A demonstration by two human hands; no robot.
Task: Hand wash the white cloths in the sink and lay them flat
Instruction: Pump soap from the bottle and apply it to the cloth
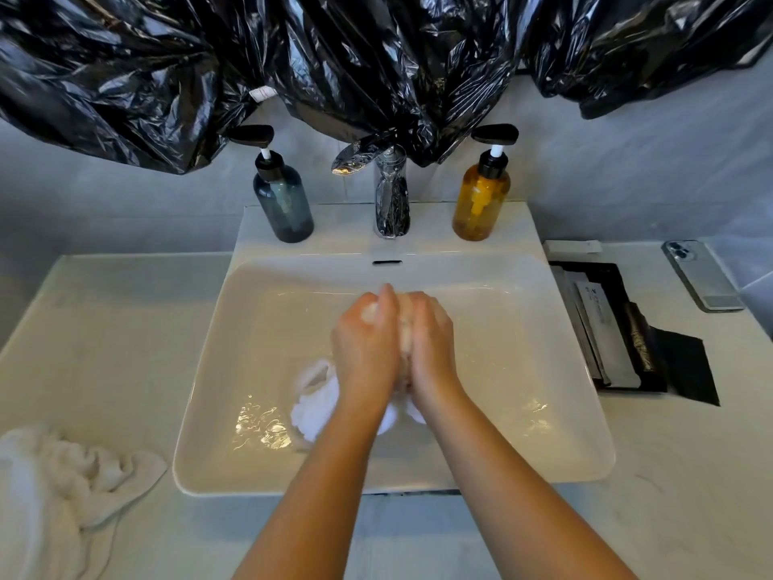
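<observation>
My left hand (367, 343) and my right hand (428, 341) are pressed together over the middle of the white sink (234, 328), squeezing a wet white cloth (316, 406) between the palms. Most of the cloth hangs below my wrists into the basin; the part between the hands is hidden. Shallow water lies in the sink bottom. A second white cloth (62, 479) lies crumpled on the counter at the front left.
A chrome faucet (391, 203) stands behind the basin between a blue pump bottle (283, 203) and an amber pump bottle (481, 198). Black plastic sheeting (376, 56) hangs above. A black tray of packets (610, 328) and a phone (700, 274) lie on the right counter.
</observation>
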